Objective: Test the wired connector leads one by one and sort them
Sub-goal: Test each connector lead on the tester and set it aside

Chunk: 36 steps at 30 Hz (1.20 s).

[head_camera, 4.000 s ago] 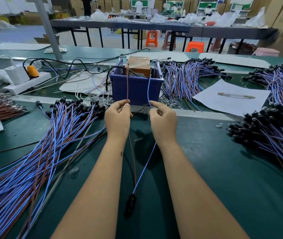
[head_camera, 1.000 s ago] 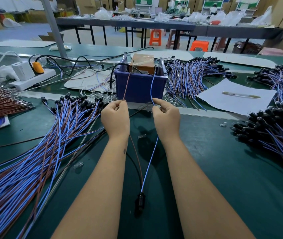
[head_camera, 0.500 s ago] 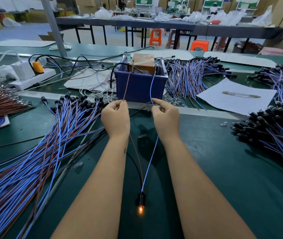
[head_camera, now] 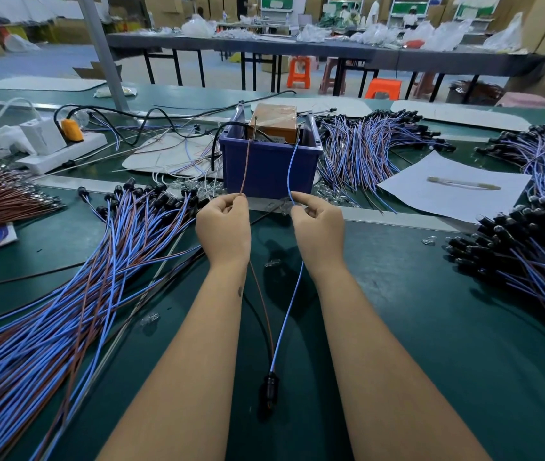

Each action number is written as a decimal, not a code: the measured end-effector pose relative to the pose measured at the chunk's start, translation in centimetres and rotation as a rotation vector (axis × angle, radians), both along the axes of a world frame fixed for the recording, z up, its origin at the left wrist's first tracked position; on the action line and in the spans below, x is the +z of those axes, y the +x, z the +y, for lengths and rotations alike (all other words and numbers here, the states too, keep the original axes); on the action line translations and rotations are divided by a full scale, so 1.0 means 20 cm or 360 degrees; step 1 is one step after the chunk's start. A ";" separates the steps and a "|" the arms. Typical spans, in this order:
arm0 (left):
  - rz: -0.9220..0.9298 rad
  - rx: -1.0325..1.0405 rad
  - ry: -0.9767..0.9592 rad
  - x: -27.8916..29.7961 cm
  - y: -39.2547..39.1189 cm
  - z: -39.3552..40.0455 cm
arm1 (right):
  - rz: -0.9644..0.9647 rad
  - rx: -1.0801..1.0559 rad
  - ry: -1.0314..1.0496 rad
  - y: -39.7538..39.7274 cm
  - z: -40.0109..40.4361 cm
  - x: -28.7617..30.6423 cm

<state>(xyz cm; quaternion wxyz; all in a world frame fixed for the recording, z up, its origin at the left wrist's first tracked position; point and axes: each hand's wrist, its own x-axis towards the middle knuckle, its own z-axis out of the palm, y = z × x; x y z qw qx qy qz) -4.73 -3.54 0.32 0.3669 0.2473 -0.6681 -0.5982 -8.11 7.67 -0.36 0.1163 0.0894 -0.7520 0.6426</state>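
— Green matting covered the bench [head_camera: 430, 327] where we worked, with untested leads [head_camera: 65, 311] heaped to our left and a sorted pile [head_camera: 530, 254] to our right. What had just changed?

— Half a second earlier the black connector [head_camera: 270, 387] near our elbows had glowed orange; now it was dark again. Our hands had hardly shifted between the two moments.

— How were we holding the lead?

— Our left hand [head_camera: 222, 227] pinched the brown wire [head_camera: 246, 161] and our right hand [head_camera: 319, 229] pinched the blue wire [head_camera: 292, 168], each narrow between thumb and fingertip. Both wire tips reached up to the orange-brown tester box [head_camera: 274, 123] in the blue bin [head_camera: 267, 168]; whether they touched its contacts at that moment we could not tell.

— And the meaning for the task?

— We judged that the flash showed this lead passed, so it was ready to go to the good pile. The connector itself lay on the matting between our forearms, its two wires running up under our palms.
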 end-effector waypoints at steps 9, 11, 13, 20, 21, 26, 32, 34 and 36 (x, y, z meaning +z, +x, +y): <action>-0.0005 -0.0008 0.0025 0.00 0.00 0.00 | 0.0012 0.0026 -0.0006 0.00 0.00 0.00; -0.0001 -0.0008 0.0031 0.00 0.00 0.00 | 0.0014 0.0031 -0.0017 0.00 0.00 0.00; -0.0001 -0.0013 0.0034 0.00 0.00 0.00 | 0.0013 0.0030 -0.0021 -0.01 0.00 -0.01; 0.0002 -0.0026 0.0008 0.01 0.00 0.01 | 0.0006 0.0029 -0.0039 -0.01 -0.01 -0.01; -0.0005 -0.0032 0.0002 0.01 0.00 0.00 | 0.0002 0.0033 -0.0046 -0.01 -0.01 -0.01; -0.0058 -0.0069 -0.0060 -0.01 -0.01 0.00 | 0.0006 0.0033 -0.0056 -0.01 -0.01 -0.01; -0.0046 -0.0035 -0.0049 -0.01 -0.01 0.00 | -0.0003 0.0031 -0.0057 -0.01 -0.01 -0.01; -0.0022 0.0001 -0.0010 -0.01 0.00 -0.01 | -0.0001 0.0031 -0.0053 -0.01 -0.01 -0.01; 0.0003 0.0040 0.0022 -0.01 0.00 -0.01 | 0.0008 0.0030 -0.0047 -0.01 -0.01 -0.01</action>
